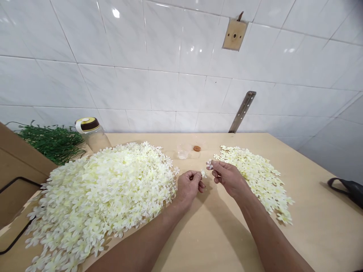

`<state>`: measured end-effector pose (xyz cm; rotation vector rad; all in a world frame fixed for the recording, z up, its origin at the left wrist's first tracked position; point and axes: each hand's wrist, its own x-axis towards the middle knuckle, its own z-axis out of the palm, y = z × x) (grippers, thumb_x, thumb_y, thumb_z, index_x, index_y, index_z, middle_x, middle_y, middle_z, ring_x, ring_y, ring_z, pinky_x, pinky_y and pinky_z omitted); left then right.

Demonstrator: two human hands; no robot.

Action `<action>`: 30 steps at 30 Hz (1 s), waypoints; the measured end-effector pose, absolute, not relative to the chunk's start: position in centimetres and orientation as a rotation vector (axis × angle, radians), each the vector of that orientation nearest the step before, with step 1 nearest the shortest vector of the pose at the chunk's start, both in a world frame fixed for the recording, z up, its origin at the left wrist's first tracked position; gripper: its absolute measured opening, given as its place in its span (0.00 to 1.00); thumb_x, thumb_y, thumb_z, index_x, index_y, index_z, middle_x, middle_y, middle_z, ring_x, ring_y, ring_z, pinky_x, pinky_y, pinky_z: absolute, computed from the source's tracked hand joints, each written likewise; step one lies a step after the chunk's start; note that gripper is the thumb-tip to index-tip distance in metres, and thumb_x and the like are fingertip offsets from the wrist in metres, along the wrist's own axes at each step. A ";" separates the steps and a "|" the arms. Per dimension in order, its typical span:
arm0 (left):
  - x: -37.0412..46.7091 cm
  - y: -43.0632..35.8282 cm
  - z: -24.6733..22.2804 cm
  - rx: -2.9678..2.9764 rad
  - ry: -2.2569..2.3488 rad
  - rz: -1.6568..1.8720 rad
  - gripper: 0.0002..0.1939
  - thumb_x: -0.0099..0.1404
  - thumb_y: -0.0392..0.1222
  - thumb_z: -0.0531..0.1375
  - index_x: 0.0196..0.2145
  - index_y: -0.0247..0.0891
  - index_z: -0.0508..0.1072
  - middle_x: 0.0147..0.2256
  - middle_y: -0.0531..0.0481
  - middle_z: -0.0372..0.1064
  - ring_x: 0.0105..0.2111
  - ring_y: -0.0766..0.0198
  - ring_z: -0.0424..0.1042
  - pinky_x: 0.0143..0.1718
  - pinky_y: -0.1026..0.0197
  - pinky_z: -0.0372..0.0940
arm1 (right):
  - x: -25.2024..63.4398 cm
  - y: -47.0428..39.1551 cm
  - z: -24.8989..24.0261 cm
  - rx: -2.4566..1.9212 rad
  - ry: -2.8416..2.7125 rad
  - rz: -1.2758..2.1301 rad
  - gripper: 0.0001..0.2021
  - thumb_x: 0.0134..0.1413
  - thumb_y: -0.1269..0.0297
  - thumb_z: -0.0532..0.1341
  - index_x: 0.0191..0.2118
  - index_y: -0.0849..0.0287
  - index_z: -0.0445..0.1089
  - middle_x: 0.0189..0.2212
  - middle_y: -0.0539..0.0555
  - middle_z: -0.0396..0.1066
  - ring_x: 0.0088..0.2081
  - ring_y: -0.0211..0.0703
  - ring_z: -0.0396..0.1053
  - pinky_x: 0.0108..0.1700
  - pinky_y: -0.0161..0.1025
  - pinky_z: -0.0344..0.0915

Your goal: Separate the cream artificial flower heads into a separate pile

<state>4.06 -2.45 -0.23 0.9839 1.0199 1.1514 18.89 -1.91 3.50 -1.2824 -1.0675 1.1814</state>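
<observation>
My left hand [189, 186] is closed in a pinch on a small white artificial flower [203, 173], which pokes out past the fingertips. Just to the right, my right hand [227, 176] pinches another small white flower [209, 164] between thumb and forefinger. Both hands are raised over the middle of the table, close together but apart. A large heap of pale yellow-white artificial flowers [110, 185] spreads left of my left hand. Beyond my right hand and forearm lies a smaller, flatter pile of the same flowers [259, 175].
Behind my hands sit a small clear plastic cup [183, 152] and a brown oval object [196, 148]. At the back left are a bottle with a brown-yellow lid [92, 132] and green artificial stems [52, 141]. A cardboard box [21, 170] borders the left; a black strap [346, 189] lies far right.
</observation>
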 end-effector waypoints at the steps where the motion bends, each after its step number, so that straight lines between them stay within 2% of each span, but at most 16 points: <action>1: 4.1 -2.6 -0.2 1.015 1.045 1.139 0.10 0.59 0.44 0.60 0.26 0.34 0.72 0.17 0.50 0.69 0.14 0.68 0.64 0.19 0.65 0.60 | 18.6 -2.1 3.6 -1.286 -1.081 1.147 0.20 0.44 0.46 0.68 0.29 0.63 0.74 0.26 0.53 0.70 0.21 0.31 0.56 0.19 0.31 0.59; 3: 4.2 -2.9 -0.1 1.069 1.085 1.111 0.09 0.59 0.43 0.61 0.26 0.35 0.72 0.16 0.51 0.68 0.13 0.68 0.63 0.18 0.65 0.59 | 17.7 -2.6 4.1 -1.311 -1.148 1.031 0.19 0.46 0.47 0.67 0.32 0.62 0.75 0.20 0.49 0.66 0.19 0.31 0.55 0.19 0.32 0.58; 5: 4.2 -3.2 -0.1 1.119 1.082 1.100 0.10 0.59 0.43 0.61 0.25 0.35 0.72 0.16 0.51 0.68 0.13 0.68 0.63 0.18 0.65 0.58 | 16.6 -3.4 4.8 -1.333 -1.300 0.956 0.20 0.49 0.50 0.66 0.40 0.62 0.76 0.16 0.46 0.62 0.17 0.33 0.56 0.19 0.33 0.58; 7: 4.2 -3.3 0.0 1.146 1.040 1.108 0.13 0.60 0.45 0.61 0.22 0.35 0.71 0.17 0.50 0.68 0.14 0.68 0.64 0.18 0.65 0.58 | 15.9 -4.0 5.3 -1.315 -1.529 1.019 0.23 0.51 0.52 0.65 0.50 0.59 0.74 0.17 0.45 0.65 0.17 0.35 0.60 0.21 0.34 0.61; 9: 4.1 -3.2 0.0 1.114 1.012 1.124 0.14 0.60 0.47 0.61 0.22 0.35 0.71 0.17 0.49 0.69 0.15 0.67 0.64 0.19 0.65 0.58 | 15.9 -4.2 5.5 -1.348 -1.631 0.899 0.23 0.53 0.53 0.63 0.52 0.57 0.73 0.19 0.47 0.68 0.19 0.36 0.62 0.24 0.35 0.62; 12: 4.0 -2.8 -0.1 0.989 1.005 1.147 0.13 0.59 0.48 0.62 0.25 0.35 0.72 0.18 0.50 0.69 0.15 0.68 0.64 0.20 0.64 0.60 | 16.9 -3.6 4.9 -1.517 -1.548 0.537 0.17 0.53 0.51 0.62 0.41 0.58 0.78 0.20 0.49 0.70 0.20 0.37 0.61 0.26 0.35 0.61; 14: 4.0 -2.4 -0.2 0.922 0.983 1.173 0.12 0.59 0.46 0.62 0.26 0.34 0.71 0.18 0.50 0.69 0.15 0.69 0.64 0.21 0.65 0.60 | 17.7 -3.0 4.2 -1.594 -1.518 0.452 0.16 0.53 0.50 0.62 0.36 0.58 0.78 0.23 0.51 0.73 0.22 0.38 0.63 0.27 0.36 0.61; 19: 4.1 -2.2 -0.4 0.848 0.952 1.221 0.13 0.58 0.47 0.62 0.27 0.33 0.72 0.19 0.50 0.69 0.16 0.70 0.64 0.21 0.66 0.59 | 17.7 -2.6 3.5 -1.632 -1.641 0.425 0.15 0.50 0.49 0.63 0.35 0.56 0.78 0.31 0.54 0.77 0.27 0.42 0.69 0.31 0.37 0.65; 30: 3.9 -2.5 -0.2 0.812 0.878 1.190 0.13 0.57 0.47 0.63 0.28 0.31 0.74 0.19 0.49 0.69 0.18 0.69 0.65 0.21 0.65 0.60 | 17.3 -2.7 3.1 -1.665 -1.578 0.600 0.15 0.52 0.49 0.62 0.29 0.55 0.78 0.25 0.51 0.77 0.23 0.41 0.71 0.26 0.36 0.66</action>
